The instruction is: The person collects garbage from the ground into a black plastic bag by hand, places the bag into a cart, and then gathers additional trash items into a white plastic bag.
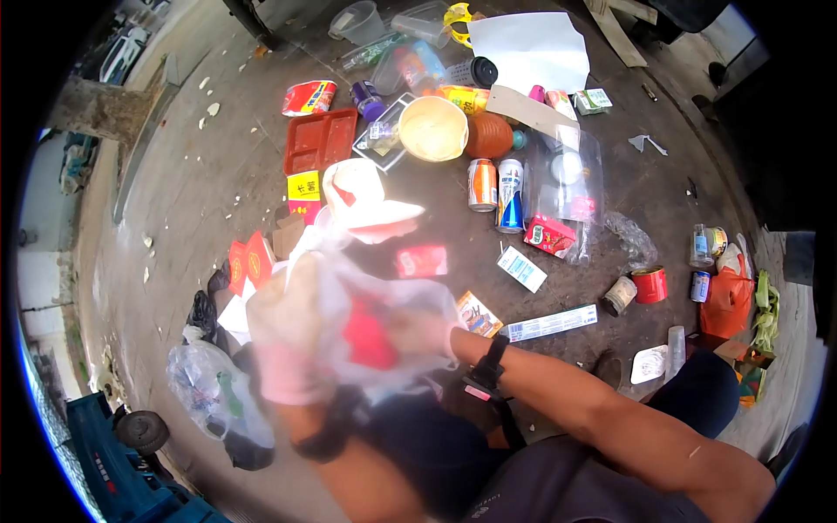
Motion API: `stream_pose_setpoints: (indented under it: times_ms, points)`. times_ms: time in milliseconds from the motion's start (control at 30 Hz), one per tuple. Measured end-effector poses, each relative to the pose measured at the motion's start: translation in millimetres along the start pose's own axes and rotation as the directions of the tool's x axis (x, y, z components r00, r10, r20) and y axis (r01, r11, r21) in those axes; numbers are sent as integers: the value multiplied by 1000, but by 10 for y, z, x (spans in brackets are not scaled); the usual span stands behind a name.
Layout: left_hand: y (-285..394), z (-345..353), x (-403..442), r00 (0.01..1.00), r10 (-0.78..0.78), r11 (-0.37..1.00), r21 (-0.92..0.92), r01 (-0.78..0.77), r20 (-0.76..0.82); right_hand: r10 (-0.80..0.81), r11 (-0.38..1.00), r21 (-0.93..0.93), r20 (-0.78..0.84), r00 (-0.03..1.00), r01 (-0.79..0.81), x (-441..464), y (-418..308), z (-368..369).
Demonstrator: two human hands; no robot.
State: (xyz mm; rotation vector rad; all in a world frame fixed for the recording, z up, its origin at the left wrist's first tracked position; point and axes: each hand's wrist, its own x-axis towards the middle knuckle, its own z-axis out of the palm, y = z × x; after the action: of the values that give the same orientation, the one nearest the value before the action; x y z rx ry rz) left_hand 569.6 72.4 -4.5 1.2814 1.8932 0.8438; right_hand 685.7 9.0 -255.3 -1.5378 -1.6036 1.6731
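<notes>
My left hand (292,336), in a pale glove and smeared by motion, grips the upper left part of a translucent white plastic bag (410,301). The gloved right hand (423,338) is at the bag's right side, partly behind or inside the film, so its fingers are hidden. A bright red item (368,333) shows blurred between the two hands; its kind cannot be made out. Just beyond the bag lie a red and white packet (421,261) and a white foam food box (370,205). A small orange-brown carton (478,314) rests close to my right wrist.
Ahead on the ground are a red compartment tray (321,141), a cream bowl (433,129), an orange can (481,185) and a blue-white can (510,196). A long carton (551,323) lies right of centre. A filled clear bag (218,383) sits at left, an orange bag (727,301) at right.
</notes>
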Motion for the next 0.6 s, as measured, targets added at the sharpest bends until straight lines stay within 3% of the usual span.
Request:
stream_pose_setpoints:
  times_ms: [33, 67, 100, 133, 200, 233, 267, 300, 367, 500, 600]
  points:
    - [-27, -34, 29, 1000, 1, 1000, -2, -1, -21, -44, 978, -201, 46, 998, 53, -53, 97, -92]
    - [-89, -80, 66, 999, -2, 1000, -5, 2, -46, 52, 988, -140, -56, 997, -60, -227, -118, -470]
    - [-362, -174, 208, 986, 148, 969, 212, -128, -82, 158, 983, -64, -151, 976, -169, -386, -345, -911]
    - [-281, -133, 163, 987, 103, 990, 111, -89, -120, 40, 988, -115, -449, 893, -102, -282, -50, -1028]
    - [-10, -41, 48, 983, 10, 995, -91, -27, -181, -100, 957, -272, -636, 765, -100, -171, -24, -1563]
    - [-59, -84, 72, 985, 27, 999, -27, -32, -172, -12, 907, -319, -674, 739, -276, -64, -69, -1733]
    - [-139, -126, 100, 981, 115, 993, 44, -109, -159, -17, 870, -342, -740, 672, -355, 229, 183, -1841]
    - [-236, -165, 127, 970, 200, 976, 116, -184, -140, 120, 842, -315, -683, 721, -438, 305, -9, -2030]
    - [-306, -217, 148, 954, 276, 937, 252, -240, -119, 197, 785, -328, -673, 713, -526, 617, 87, -2138]
    - [-116, -194, -5, 980, 57, 994, 106, -37, -191, 377, 635, -368, -619, 689, -679, 858, -54, -2086]
    - [-149, -228, 7, 980, 54, 998, -4, -56, -189, 377, 574, -397, -648, 661, -716, 873, 66, -2081]
